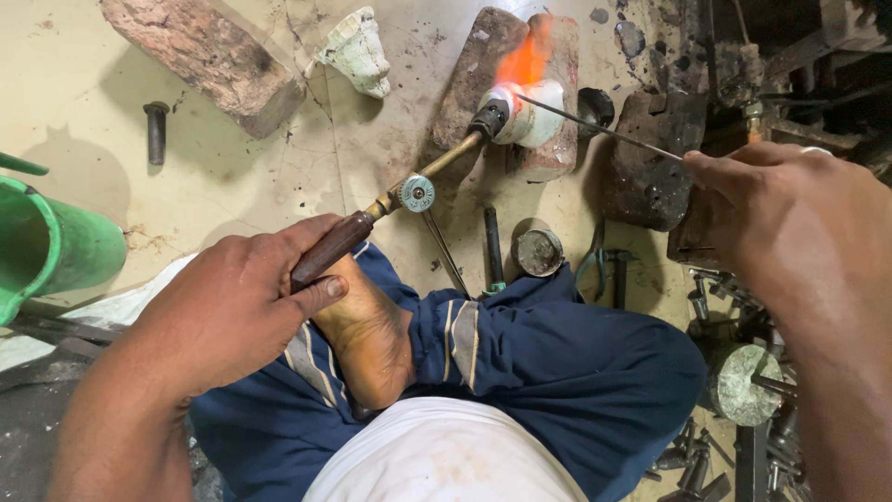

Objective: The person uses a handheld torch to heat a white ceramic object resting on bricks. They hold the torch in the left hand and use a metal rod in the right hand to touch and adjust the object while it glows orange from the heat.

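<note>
Here we see the left hand [232, 311] closed in a full grip on the brown handle of the torch [409, 195], whose long axis runs up and right to the flame on the white workpiece [531, 113]. The right hand [780, 214] pinches a thin filler rod [595, 125], its tip touching that piece from the right. The workpiece rests on a brick [483, 56] on the stained floor [74, 84], with tools crowding the right side.

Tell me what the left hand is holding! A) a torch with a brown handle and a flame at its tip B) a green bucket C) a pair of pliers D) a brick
A: the left hand grips the torch by its brown handle, and its orange flame plays on a white piece.
</note>
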